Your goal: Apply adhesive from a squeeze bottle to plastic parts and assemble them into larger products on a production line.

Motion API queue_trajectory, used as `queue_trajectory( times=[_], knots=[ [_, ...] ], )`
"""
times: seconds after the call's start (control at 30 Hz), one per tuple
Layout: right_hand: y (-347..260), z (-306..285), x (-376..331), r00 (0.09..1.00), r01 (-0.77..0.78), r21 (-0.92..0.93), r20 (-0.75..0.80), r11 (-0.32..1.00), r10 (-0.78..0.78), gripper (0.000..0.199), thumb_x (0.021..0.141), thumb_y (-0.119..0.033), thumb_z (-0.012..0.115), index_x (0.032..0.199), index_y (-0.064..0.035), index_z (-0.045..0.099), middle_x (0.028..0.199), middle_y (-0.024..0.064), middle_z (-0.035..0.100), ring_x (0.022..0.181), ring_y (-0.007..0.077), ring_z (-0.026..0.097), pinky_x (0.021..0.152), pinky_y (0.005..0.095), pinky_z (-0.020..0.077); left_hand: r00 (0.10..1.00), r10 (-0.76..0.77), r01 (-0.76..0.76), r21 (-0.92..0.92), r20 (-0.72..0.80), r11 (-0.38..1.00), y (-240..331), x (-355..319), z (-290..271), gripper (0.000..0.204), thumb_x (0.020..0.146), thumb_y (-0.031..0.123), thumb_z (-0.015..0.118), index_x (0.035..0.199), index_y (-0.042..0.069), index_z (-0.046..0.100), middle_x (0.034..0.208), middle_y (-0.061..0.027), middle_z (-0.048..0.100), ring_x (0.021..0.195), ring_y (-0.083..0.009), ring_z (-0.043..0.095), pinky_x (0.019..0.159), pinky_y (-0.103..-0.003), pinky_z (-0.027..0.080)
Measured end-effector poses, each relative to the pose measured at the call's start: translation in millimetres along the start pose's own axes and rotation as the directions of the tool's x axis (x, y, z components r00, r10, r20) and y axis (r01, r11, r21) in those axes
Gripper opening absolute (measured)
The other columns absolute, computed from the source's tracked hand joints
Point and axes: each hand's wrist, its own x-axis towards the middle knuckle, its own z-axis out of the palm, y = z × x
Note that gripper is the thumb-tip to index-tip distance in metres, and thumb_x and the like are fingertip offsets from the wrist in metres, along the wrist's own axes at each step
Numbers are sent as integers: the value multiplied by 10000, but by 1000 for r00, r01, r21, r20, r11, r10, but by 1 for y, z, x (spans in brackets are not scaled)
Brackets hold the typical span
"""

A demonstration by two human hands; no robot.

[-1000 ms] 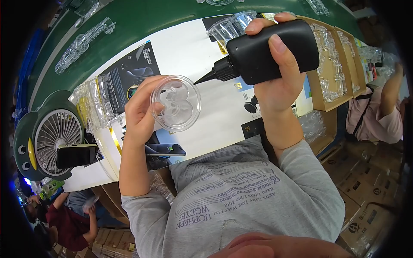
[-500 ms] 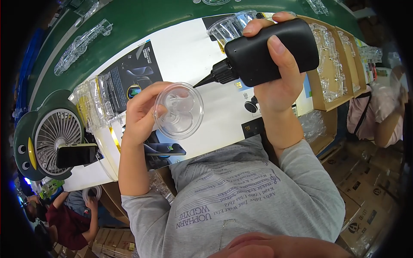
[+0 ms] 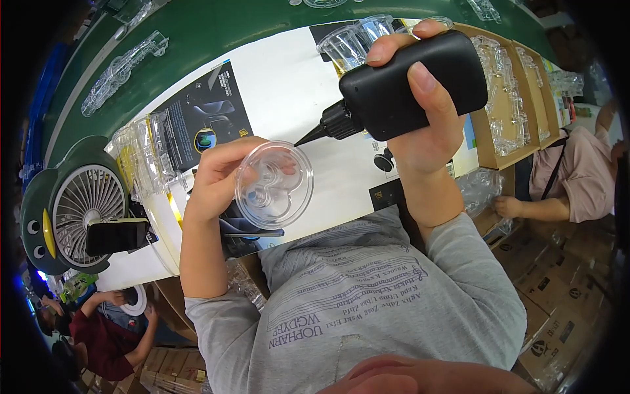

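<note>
My left hand (image 3: 220,174) grips a clear round plastic part (image 3: 279,207) with a wide rim and rounded hollows inside. Its fingers wrap behind the part and show through the plastic. In my right hand (image 3: 430,111) is a black squeeze bottle (image 3: 420,82), tilted so its thin pointed nozzle (image 3: 314,133) aims down and left. The nozzle's tip meets or nearly meets the upper right rim of the part; whether they touch I cannot tell. Any liquid at the tip is too small to see.
Clear plastic cups (image 3: 344,49) stand behind the bottle. Cardboard trays (image 3: 482,141) of clear parts line the right. At left are more clear parts (image 3: 141,154), a fan (image 3: 88,210) and a phone (image 3: 117,238). Co-workers sit at lower left and right.
The clear part has moved slightly down and turned in my left hand. The nozzle has dipped a little with it. A co-worker's hand at right has reached toward a plastic bag.
</note>
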Motion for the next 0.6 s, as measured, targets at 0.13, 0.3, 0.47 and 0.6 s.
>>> queue_trajectory(
  times=[0.13,0.3,0.47,0.6],
  knots=[
    [-3,2,-1,1000,-14,-15,1,1000,14,346,811,-120,487,1133,-30,395,923,194,553,807,208,568,648,307,540,999,-31,31,6,16,1000,3,-2,3,419,834,283,589,1049,-76,578,939,-166,625,849,-249,624,774,-342,487],
    [-2,3,-1,1000,-24,0,-7,1000,24,353,807,-126,489,1132,-28,394,918,191,554,815,211,567,656,309,541,998,-46,48,-35,53,998,3,0,2,400,840,265,579,1051,-76,577,939,-169,624,841,-247,627,766,-341,491],
    [-1,-1,0,998,-22,-18,50,1000,23,357,808,-133,489,1134,-28,390,915,190,557,823,209,565,661,300,538,992,-36,38,-14,117,999,1,1,0,366,845,227,569,1051,-74,578,927,-172,628,842,-248,628,764,-341,493],
    [0,2,-2,999,-33,-9,21,999,33,361,810,-138,488,1139,-31,384,913,188,559,811,207,566,659,295,535,987,-81,89,-50,138,995,2,2,2,345,840,208,570,1040,-73,586,924,-167,633,841,-240,631,765,-333,493]
  ],
)
